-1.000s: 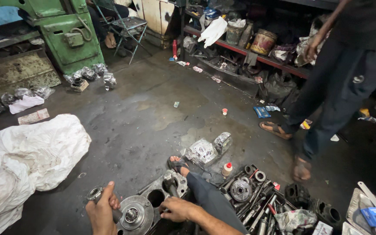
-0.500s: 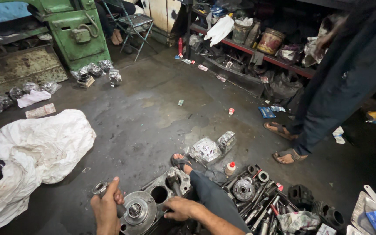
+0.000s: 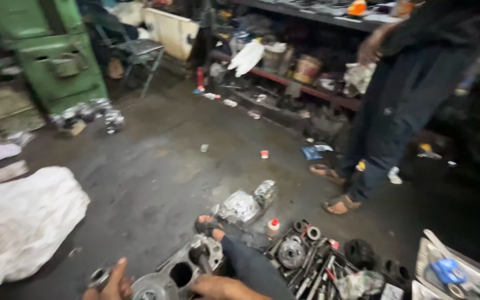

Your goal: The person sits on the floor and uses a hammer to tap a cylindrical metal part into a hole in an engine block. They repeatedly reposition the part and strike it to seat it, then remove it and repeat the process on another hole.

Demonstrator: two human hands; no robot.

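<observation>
At the bottom edge my left hand (image 3: 112, 282) grips a small round metal part (image 3: 99, 276). My right hand (image 3: 218, 288) rests on a grey metal engine casing (image 3: 176, 272) that lies on the floor between my hands. The casing has a round bore and a disc-shaped face. My leg in dark trousers (image 3: 251, 266) and my sandalled foot (image 3: 209, 226) lie just right of it. Both hands are partly cut off by the frame.
Loose gears, sockets and tools (image 3: 312, 261) lie to the right, beside a metal tray (image 3: 462, 275). A white cloth sack (image 3: 18, 222) sits left. Another person in dark trousers (image 3: 395, 128) stands by the shelves (image 3: 306, 83). A green machine (image 3: 56, 55) stands at the back left.
The view has swung down and left, so my hands sit lower in frame. The standing person has stepped closer to the shelf. My hands stay on the casing.
</observation>
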